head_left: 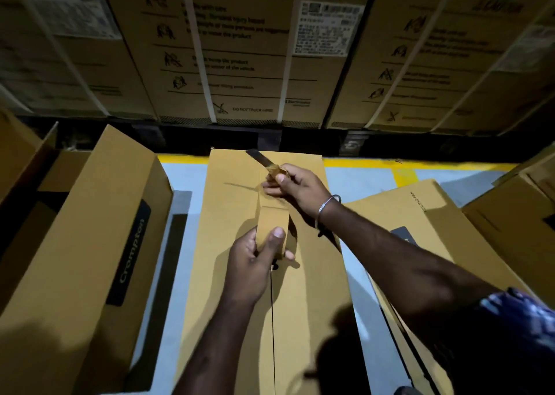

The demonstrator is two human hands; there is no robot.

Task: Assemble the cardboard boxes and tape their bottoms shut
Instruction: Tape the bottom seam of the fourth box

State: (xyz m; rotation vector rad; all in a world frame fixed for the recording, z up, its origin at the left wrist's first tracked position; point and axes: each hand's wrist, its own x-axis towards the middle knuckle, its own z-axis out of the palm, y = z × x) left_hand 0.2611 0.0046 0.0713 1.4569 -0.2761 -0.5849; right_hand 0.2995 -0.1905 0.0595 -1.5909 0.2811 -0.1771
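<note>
Two hands [252,253]; one knife [264,162]; one tape roll [273,229].

- i see the floor [186,178], pale grey, with a yellow painted line [375,163] running across its far edge.
- the middle box [240,274] lies on it straight ahead of me, long side pointing away, with a dark seam running down its top face.
- to my left, the crompton box [90,229] stands on the floor just beside the middle one, a strip of bare floor between them.
- to my right, a flat box [426,211] printed with small lettering lies at an angle, near the middle box.
- at the far right edge another carton [516,223] sits close to that flat box.
- beyond the yellow line, strapped cartons [240,49] rise as a wall; their base is in shadow and i cannot tell what they rest on.
</note>
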